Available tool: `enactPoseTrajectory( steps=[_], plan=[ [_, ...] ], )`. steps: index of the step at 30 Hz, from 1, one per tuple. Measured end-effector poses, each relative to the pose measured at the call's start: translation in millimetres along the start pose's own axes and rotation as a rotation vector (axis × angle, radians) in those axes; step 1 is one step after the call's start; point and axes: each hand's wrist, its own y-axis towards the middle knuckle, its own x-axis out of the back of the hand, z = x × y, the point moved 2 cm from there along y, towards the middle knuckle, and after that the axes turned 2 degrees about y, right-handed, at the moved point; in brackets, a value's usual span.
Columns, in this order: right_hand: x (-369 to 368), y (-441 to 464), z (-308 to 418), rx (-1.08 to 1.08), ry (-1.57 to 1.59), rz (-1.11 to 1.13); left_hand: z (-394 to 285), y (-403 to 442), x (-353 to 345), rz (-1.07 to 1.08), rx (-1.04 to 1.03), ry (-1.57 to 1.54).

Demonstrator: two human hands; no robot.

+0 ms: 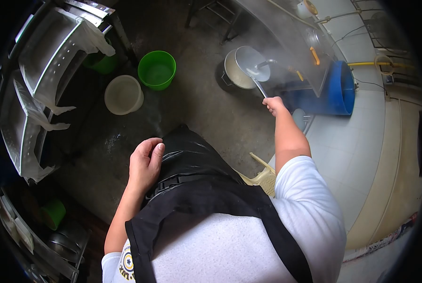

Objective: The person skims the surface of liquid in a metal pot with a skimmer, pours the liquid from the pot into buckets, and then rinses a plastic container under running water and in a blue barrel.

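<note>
Ladling seems the step: right fingers (266,101) grip the ladle (252,62) at the upper-right pot (227,69); left fingers (148,143) curl loosely; the next move likely needs steadiness.

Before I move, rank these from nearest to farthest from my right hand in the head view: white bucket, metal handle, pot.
1. Metal handle: gripped in the right hand.
2. Pot: ahead, slightly left.
3. White bucket: well left, on the floor.

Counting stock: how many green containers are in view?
3: one container left of top centre, another partly hidden further left, a third at lower left. More may be hidden.
</note>
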Motion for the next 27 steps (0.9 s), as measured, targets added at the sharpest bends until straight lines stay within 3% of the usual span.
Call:
enactPoseTrajectory(
  steps=[27],
  plan=[
    [-15, 0, -1, -0.032, 0.047, -0.089, -5, 11, 16, 0.004, -0.085, 0.045]
  ],
)
